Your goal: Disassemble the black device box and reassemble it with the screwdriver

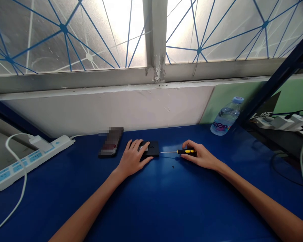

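My left hand lies over a flat black rectangular box, fingers across its top and thumb along the near side, gripping it against the table. A small light label shows between the fingers; the box's left part is hidden. In my right hand is a screwdriver with a black and yellow handle, closed between thumb and fingers. Its thin shaft points left, the tip at or very near the box's right side; contact cannot be told. Just below the shaft lies a tiny dark piece, perhaps a screw.
A dark phone-like slab, partly pixelated, lies left of the box. A white power strip with a plugged-in cable runs along the left. At the back right stands a water bottle. Plugs and cables crowd the far right. A wall bounds the blue table.
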The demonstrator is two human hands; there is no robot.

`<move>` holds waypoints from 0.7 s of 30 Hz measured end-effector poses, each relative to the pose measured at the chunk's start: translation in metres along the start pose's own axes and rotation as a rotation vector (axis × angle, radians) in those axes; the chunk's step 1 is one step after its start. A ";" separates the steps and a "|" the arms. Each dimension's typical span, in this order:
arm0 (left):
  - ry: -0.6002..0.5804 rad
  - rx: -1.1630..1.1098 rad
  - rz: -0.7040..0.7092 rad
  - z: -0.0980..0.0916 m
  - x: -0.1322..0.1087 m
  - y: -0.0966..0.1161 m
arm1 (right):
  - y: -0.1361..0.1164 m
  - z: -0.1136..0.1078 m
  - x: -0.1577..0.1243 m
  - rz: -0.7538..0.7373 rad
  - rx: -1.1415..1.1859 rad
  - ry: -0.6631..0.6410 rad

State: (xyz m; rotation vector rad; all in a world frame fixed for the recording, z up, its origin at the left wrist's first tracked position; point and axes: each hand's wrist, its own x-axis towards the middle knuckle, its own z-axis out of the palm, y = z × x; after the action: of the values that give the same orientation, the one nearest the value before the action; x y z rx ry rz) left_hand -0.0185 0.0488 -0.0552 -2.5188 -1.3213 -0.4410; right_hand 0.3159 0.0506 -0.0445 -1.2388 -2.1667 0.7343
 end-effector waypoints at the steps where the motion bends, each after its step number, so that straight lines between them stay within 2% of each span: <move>1: 0.002 -0.002 0.000 0.000 0.000 0.000 | 0.002 0.000 0.000 0.002 0.013 0.003; 6: 0.003 -0.002 0.000 0.000 0.000 0.000 | 0.005 -0.003 0.001 -0.018 0.073 -0.010; 12: -0.015 -0.008 0.002 -0.002 0.000 0.000 | -0.001 -0.004 0.003 0.026 0.124 -0.014; 16: -0.045 -0.021 0.016 -0.006 -0.001 -0.003 | -0.003 -0.009 0.002 0.064 0.151 0.028; 21: -0.089 -0.047 0.069 -0.014 -0.002 -0.012 | -0.004 -0.028 0.000 0.092 0.190 0.117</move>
State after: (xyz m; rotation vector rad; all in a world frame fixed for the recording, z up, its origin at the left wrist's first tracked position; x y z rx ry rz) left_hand -0.0318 0.0489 -0.0423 -2.6419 -1.2648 -0.3542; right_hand 0.3323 0.0544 -0.0221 -1.2556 -1.9097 0.8617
